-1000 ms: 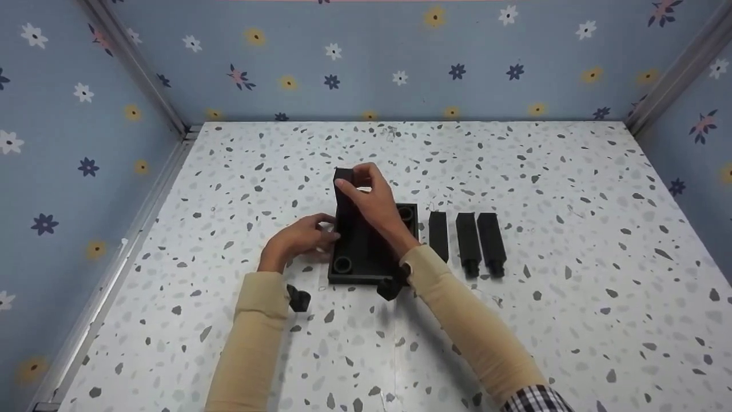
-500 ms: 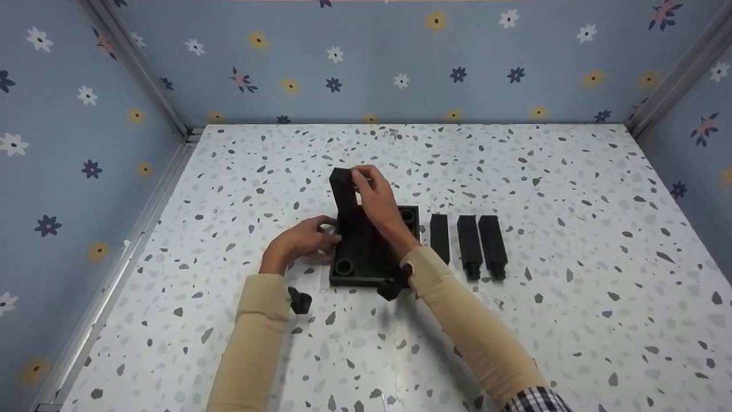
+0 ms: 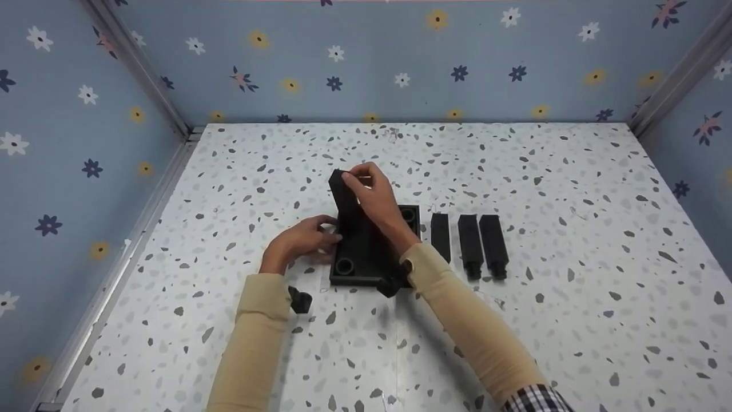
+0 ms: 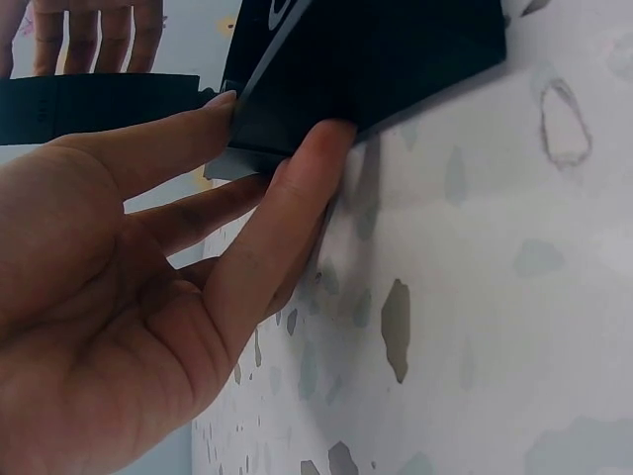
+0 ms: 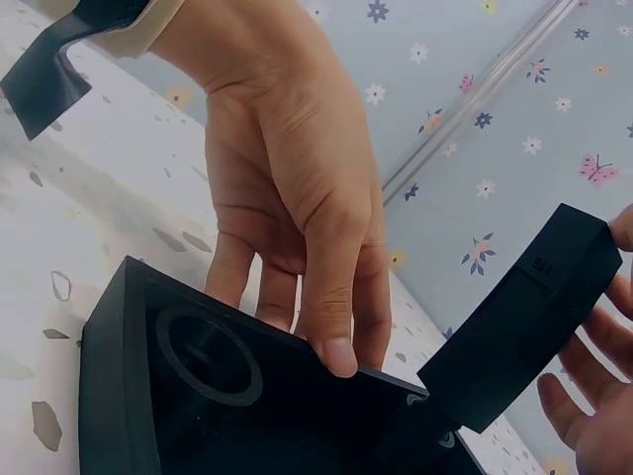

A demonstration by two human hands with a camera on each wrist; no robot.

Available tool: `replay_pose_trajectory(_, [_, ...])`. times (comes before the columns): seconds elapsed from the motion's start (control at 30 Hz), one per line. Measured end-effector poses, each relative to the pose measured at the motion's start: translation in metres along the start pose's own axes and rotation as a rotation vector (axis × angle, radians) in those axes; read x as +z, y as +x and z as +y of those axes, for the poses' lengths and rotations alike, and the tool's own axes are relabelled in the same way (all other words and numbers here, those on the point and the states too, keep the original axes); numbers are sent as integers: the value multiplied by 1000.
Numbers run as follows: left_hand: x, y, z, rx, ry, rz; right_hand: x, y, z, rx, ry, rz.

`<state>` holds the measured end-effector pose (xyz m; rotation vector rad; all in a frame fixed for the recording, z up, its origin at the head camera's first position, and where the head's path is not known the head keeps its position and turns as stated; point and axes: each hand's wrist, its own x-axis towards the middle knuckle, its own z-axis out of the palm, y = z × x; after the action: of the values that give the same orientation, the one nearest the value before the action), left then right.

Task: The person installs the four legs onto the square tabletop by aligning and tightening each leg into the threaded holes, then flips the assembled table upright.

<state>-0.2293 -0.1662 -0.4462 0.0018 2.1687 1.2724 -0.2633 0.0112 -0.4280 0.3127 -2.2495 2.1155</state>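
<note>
A black rectangular base with raised walls and round sockets sits on the table. At its far left corner stands a black square-section leg, its narrow end at the socket and its body leaning in the right wrist view. My right hand pinches this leg near the top, between thumb and fingers. My left hand grips the base's left wall; in the right wrist view its thumb laps over the rim while the other fingers stay outside. The near right socket is hidden behind my right forearm.
Three more black legs lie side by side right of the base: one leg nearest it, then a middle leg and an outer leg. Flowered panels enclose the speckled table at the back and sides.
The leg in my right hand has turned about its length, so a corner now faces forward. My right thumb let go briefly, then came back onto it. My left hand has stayed put.
</note>
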Motion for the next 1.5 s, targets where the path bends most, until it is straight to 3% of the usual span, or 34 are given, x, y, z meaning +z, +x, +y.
replay_pose_trajectory(0.23, [1, -1, 2, -32, -15, 3, -4, 1, -1, 83, 185, -170])
replay_pose_trajectory(0.53, [0, 1, 1, -27, -8, 8, -11, -1, -14, 34, 175, -295])
replay_pose_trajectory(0.73, [1, -1, 2, -31, -16, 3, -12, -12, -31, 38, 197, -289])
replay_pose_trajectory(1.07, [0, -1, 1, -21, -7, -3, -13, -13, -28, -14, 164, -214])
replay_pose_trajectory(1.3, [0, 0, 2, -14, -3, -8, -10, -2, 3, -32, 110, -151])
replay_pose_trajectory(1.5, [1, -2, 3, -14, -34, -15, -7, -4, 5, -49, 89, -124])
